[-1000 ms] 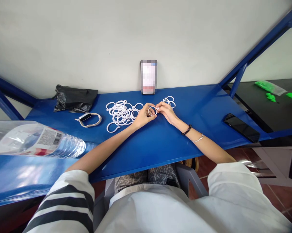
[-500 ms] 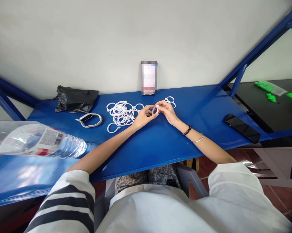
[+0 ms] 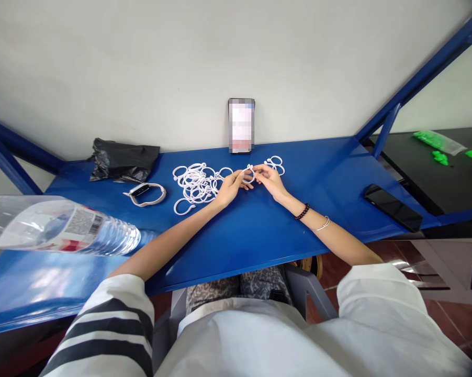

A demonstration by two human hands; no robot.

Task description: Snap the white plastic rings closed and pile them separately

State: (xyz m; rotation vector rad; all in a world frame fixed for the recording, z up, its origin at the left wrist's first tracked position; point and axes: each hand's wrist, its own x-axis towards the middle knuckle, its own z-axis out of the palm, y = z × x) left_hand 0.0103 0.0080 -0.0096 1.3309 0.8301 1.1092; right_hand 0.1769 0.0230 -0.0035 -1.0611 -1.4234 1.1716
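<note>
Between my hands, a little above the blue table (image 3: pixel 236 230), is a white plastic ring (image 3: pixel 248 181) with a small knobbed joint at its top. My left hand (image 3: pixel 231 187) grips the ring's left side, its fingers partly behind it. On the right side, my right hand (image 3: pixel 270 180) pinches the same ring with its fingertips. A heap of similar white rings (image 3: pixel 197 184) lies just left of my left hand. Beyond my right hand lie a few more white rings (image 3: pixel 276 163), partly covered by the fingers.
A phone (image 3: pixel 241 125) leans upright against the wall. To the left are a black plastic bag (image 3: pixel 122 161), a pale-strapped watch (image 3: pixel 147 194) and a large plastic bottle (image 3: pixel 63 225). A dark phone (image 3: pixel 393 207) lies at right, near green items (image 3: pixel 440 157) on a black surface.
The ring has turned between my fingers: its joint was by the right fingertips and now points up, with the loop facing me more fully. The heap has not moved.
</note>
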